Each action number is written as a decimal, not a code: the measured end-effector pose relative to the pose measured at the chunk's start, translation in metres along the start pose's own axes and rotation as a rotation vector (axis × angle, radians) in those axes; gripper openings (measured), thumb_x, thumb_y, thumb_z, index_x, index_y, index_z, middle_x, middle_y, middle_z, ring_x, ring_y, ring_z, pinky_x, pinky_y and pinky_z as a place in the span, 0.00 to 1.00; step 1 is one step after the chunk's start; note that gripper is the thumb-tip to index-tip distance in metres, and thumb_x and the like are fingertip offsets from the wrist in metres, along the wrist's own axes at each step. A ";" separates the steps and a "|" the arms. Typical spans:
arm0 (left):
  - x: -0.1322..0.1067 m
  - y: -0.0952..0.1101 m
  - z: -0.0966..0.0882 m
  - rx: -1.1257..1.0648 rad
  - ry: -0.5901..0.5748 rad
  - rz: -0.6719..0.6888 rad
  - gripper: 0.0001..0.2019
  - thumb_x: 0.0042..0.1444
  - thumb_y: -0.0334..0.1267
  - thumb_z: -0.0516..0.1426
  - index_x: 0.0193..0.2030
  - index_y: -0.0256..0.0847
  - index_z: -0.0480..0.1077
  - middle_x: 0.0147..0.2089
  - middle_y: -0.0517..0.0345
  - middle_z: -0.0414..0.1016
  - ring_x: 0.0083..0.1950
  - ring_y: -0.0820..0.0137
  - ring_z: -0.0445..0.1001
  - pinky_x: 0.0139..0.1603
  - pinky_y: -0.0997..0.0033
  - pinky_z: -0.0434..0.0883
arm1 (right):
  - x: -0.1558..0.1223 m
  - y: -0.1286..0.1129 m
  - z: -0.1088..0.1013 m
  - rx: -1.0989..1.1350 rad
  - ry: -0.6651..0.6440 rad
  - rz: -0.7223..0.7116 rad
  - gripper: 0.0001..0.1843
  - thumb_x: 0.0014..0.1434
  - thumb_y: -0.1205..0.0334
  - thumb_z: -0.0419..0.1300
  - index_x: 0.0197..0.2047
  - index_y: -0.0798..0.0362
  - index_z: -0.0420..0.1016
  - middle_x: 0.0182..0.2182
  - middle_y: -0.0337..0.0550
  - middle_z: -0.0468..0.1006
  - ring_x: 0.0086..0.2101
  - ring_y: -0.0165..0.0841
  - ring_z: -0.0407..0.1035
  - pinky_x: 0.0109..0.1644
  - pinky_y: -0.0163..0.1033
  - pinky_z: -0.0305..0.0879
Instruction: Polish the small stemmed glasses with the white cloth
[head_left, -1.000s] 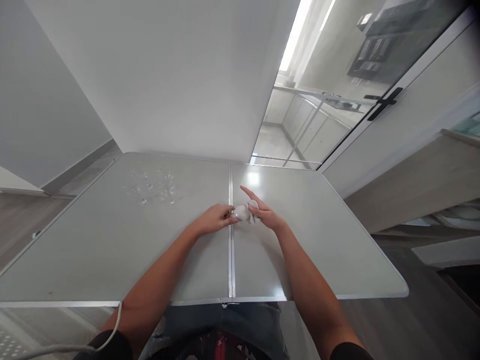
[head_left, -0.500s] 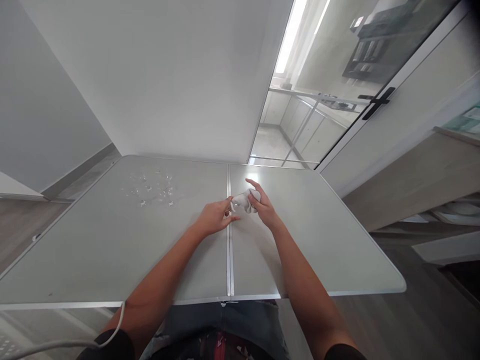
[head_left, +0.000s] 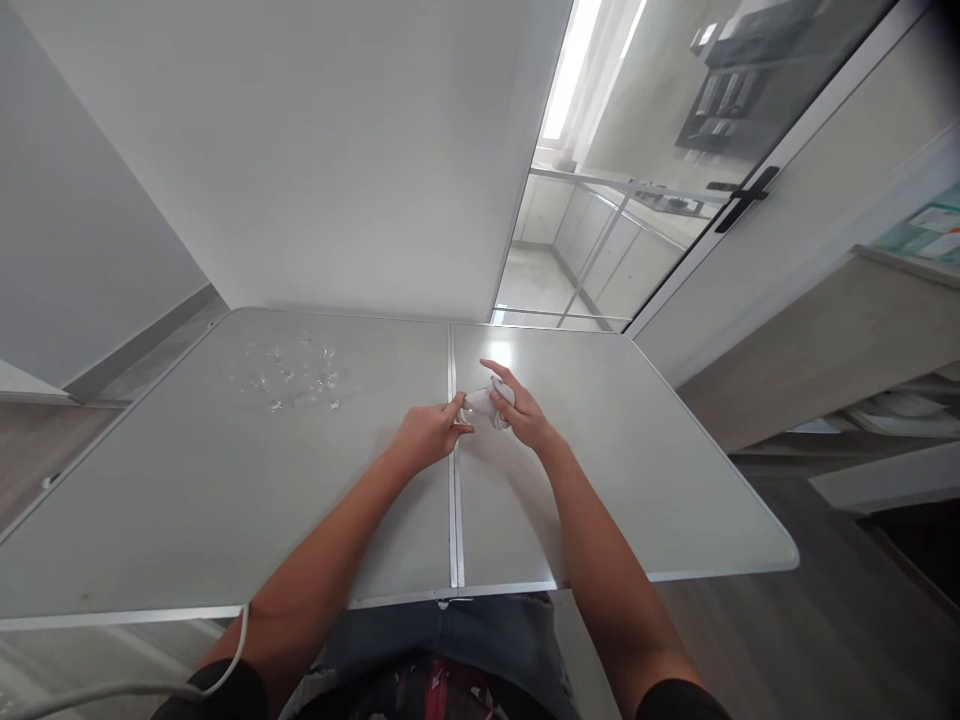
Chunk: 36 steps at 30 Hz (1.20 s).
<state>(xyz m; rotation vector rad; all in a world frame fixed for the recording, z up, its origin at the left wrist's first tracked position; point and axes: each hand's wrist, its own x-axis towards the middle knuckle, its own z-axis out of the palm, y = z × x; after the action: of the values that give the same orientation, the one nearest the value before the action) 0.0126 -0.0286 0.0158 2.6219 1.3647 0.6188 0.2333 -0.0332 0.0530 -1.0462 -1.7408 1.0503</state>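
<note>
My right hand (head_left: 525,412) grips a crumpled white cloth (head_left: 481,402) over the middle of the table. Its index finger is stretched out away from the cloth. At the left end of the cloth, my left hand (head_left: 429,432) pinches a small clear object (head_left: 463,414), mostly hidden by fingers and cloth, so its exact kind does not show. The cloth touches this object. Several small clear, glassy pieces (head_left: 289,376) lie grouped on the far left part of the table, their outlines hard to make out.
A pale folding table (head_left: 187,480) with a metal seam (head_left: 453,480) down its middle stands before me. A white wall (head_left: 300,150) and a glass door (head_left: 577,250) are behind it. A pale cable (head_left: 238,650) hangs by the near left edge. Shelving (head_left: 847,340) stands at right.
The white cloth is bunched differently, drawn in closer around my right fingers. Both hands stay close together at nearly the same place; the whole view has shifted slightly.
</note>
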 end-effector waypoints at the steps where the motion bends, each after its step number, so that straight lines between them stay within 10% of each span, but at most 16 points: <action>1: -0.001 -0.001 0.000 0.023 -0.004 -0.001 0.25 0.64 0.47 0.57 0.65 0.39 0.64 0.40 0.48 0.82 0.35 0.61 0.80 0.29 0.69 0.62 | 0.000 0.000 0.000 -0.032 -0.024 -0.012 0.33 0.68 0.43 0.53 0.71 0.45 0.58 0.31 0.38 0.69 0.32 0.34 0.63 0.43 0.40 0.65; 6: -0.002 -0.003 -0.003 -0.040 -0.028 0.018 0.24 0.63 0.46 0.59 0.63 0.43 0.66 0.37 0.53 0.82 0.35 0.62 0.79 0.30 0.70 0.62 | -0.002 -0.002 -0.002 0.119 -0.133 0.033 0.33 0.66 0.43 0.56 0.69 0.47 0.61 0.30 0.37 0.69 0.30 0.33 0.63 0.37 0.37 0.64; 12: 0.000 0.007 0.005 -0.085 0.029 -0.015 0.26 0.64 0.50 0.58 0.65 0.42 0.64 0.34 0.55 0.81 0.34 0.64 0.79 0.30 0.70 0.60 | -0.001 0.003 -0.003 0.114 0.106 -0.031 0.31 0.66 0.41 0.55 0.66 0.47 0.63 0.32 0.40 0.71 0.32 0.35 0.65 0.39 0.39 0.66; 20: -0.005 0.009 0.001 0.029 -0.046 -0.001 0.25 0.65 0.47 0.56 0.66 0.41 0.62 0.41 0.52 0.82 0.37 0.62 0.80 0.28 0.69 0.58 | -0.004 0.001 -0.009 0.180 -0.200 0.028 0.29 0.64 0.44 0.60 0.63 0.48 0.66 0.31 0.37 0.69 0.31 0.33 0.64 0.36 0.36 0.61; 29: -0.002 0.015 0.001 -0.020 -0.036 -0.044 0.26 0.65 0.51 0.56 0.66 0.44 0.63 0.38 0.55 0.82 0.37 0.64 0.79 0.29 0.70 0.58 | -0.002 0.003 -0.015 0.137 -0.028 -0.062 0.15 0.65 0.47 0.59 0.44 0.49 0.69 0.29 0.36 0.63 0.26 0.29 0.56 0.30 0.35 0.53; 36: -0.001 0.008 0.000 -0.008 -0.062 -0.063 0.25 0.65 0.48 0.56 0.66 0.42 0.63 0.38 0.52 0.81 0.36 0.63 0.79 0.30 0.71 0.58 | -0.002 0.001 -0.007 0.186 -0.019 0.025 0.21 0.65 0.45 0.58 0.55 0.47 0.68 0.30 0.36 0.65 0.28 0.31 0.58 0.32 0.35 0.56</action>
<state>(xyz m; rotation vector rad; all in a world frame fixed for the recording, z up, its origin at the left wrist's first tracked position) 0.0185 -0.0340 0.0177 2.5580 1.4171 0.5293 0.2410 -0.0326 0.0538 -0.9456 -1.6134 1.2165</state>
